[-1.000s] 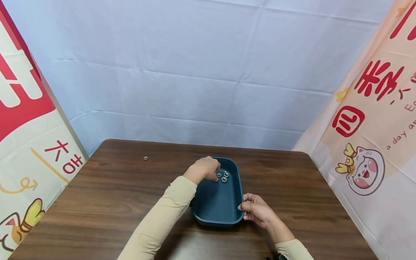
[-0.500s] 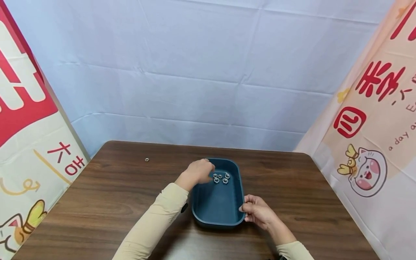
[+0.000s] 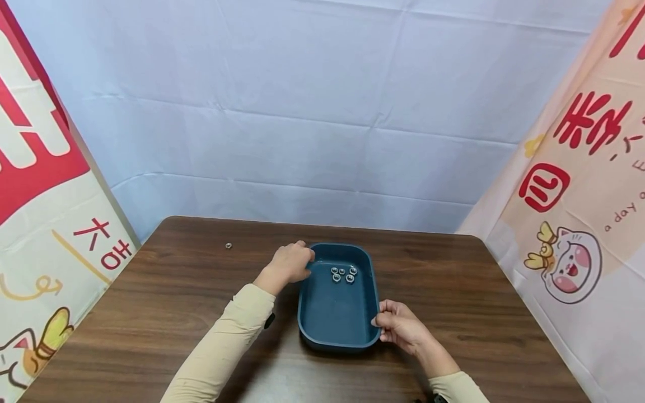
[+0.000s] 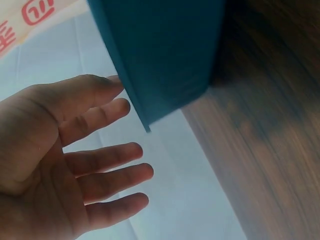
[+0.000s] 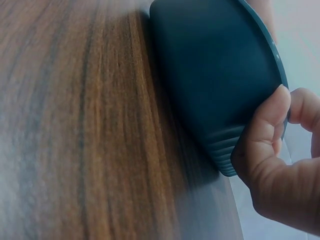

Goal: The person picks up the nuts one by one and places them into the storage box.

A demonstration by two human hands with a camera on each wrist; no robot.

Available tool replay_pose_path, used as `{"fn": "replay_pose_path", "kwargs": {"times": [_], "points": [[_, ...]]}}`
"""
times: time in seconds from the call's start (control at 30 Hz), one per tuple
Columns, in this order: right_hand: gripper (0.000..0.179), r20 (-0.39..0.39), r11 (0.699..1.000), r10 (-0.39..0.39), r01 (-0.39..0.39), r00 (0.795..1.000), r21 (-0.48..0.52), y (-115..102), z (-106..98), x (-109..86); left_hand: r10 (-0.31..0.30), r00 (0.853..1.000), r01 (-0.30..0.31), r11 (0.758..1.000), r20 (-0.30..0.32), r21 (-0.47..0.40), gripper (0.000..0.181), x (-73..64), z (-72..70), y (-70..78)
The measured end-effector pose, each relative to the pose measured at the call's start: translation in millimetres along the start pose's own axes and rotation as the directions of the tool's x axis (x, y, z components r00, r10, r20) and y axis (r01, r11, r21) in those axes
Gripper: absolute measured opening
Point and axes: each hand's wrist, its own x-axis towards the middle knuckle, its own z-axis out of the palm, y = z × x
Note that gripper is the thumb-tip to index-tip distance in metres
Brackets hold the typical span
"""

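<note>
A dark blue rectangular tray stands on the wooden table, with several metal hex nuts lying loose toward its far end. My right hand pinches the tray's near right rim between thumb and fingers; the right wrist view shows the thumb pressed against the wall. At the tray's left rim is my left hand, its fingers spread and holding nothing. In the left wrist view the thumb is right by the rim; whether it touches cannot be told. One more nut lies alone at the far left.
The brown wooden table has rounded far corners. A pale cloth backdrop hangs behind it, and printed banners flank it at the left and right.
My left hand has drawn back leftward from over the nuts to the tray's left rim, and more nuts in the tray have come into view. The right hand keeps its grip.
</note>
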Motion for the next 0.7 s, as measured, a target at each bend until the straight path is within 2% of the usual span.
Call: {"fn": "replay_pose_path", "kwargs": {"times": [0.3, 0.5, 0.7], "points": [[0.019, 0.010, 1.000, -0.004, 0.004, 1.000, 0.006, -1, 0, 0.3, -0.012, 1.000, 0.011, 0.999, -0.011, -0.030, 0.026, -7.1, 2.8, -17.3], [0.019, 0.003, 1.000, 0.007, -0.007, 1.000, 0.001, 0, 0, 0.0, -0.018, 0.999, 0.018, 1.000, -0.042, 0.016, 0.030, -13.2, 4.5, -32.4], [0.019, 0.012, 1.000, -0.001, 0.001, 1.000, 0.000, 1, -1, 0.9, -0.038, 0.999, 0.039, 0.998, -0.030, 0.041, 0.036, -18.3, 5.1, -47.9]]}}
